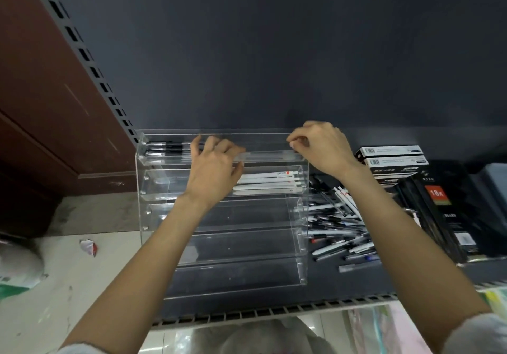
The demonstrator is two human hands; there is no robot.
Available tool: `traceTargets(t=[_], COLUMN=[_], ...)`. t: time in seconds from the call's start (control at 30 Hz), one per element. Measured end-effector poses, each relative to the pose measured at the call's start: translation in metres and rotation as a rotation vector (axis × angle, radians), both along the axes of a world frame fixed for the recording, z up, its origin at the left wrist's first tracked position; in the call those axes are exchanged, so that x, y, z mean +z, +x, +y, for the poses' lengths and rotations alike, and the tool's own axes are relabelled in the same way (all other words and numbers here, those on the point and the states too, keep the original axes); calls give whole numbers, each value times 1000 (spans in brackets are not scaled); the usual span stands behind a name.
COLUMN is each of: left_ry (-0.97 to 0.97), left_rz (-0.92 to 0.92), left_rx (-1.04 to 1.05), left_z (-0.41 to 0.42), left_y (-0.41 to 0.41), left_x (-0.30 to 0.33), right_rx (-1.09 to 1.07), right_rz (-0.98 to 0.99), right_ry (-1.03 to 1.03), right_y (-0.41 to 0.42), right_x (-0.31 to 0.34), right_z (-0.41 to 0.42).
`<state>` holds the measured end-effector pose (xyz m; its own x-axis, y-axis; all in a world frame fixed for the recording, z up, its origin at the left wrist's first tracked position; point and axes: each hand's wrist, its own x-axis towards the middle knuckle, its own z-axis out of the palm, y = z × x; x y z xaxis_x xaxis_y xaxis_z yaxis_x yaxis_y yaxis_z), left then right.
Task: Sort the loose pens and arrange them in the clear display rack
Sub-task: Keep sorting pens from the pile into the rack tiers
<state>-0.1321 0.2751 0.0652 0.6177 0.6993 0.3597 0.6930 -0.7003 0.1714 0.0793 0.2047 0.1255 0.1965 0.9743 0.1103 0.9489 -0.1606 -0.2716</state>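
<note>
At frame centre a clear display rack (219, 216) stands on a dark shelf (356, 293) — black pens (164, 147) in its top tier, white pens (270, 180) in the second. Both hands reach the top tier: left hand (214, 172) fingers spread, right hand (321, 147) pinching at the right end. Loose pens (337, 233) lie at right, beside black boxes (452, 211).

One rack (297, 211) – five tiers; four white pens (270, 180); two hands.
</note>
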Motion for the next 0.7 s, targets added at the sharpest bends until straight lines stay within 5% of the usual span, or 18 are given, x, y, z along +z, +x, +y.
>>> traceTargets(t=[0.17, 0.4, 0.7], left_ry=[24, -72, -592], left_rz=[-82, -542, -200], left_rx=[-48, -397, -389], left_z=[-10, -106, -223], left_y=[3, 24, 103], left_x=[8, 21, -55], right_rx=[-107, -325, -756], right_rz=[133, 242, 215], right_ry=[292, 434, 6], right_y=[-8, -18, 85], right_x=[2, -25, -113], right_z=[-44, -169, -303])
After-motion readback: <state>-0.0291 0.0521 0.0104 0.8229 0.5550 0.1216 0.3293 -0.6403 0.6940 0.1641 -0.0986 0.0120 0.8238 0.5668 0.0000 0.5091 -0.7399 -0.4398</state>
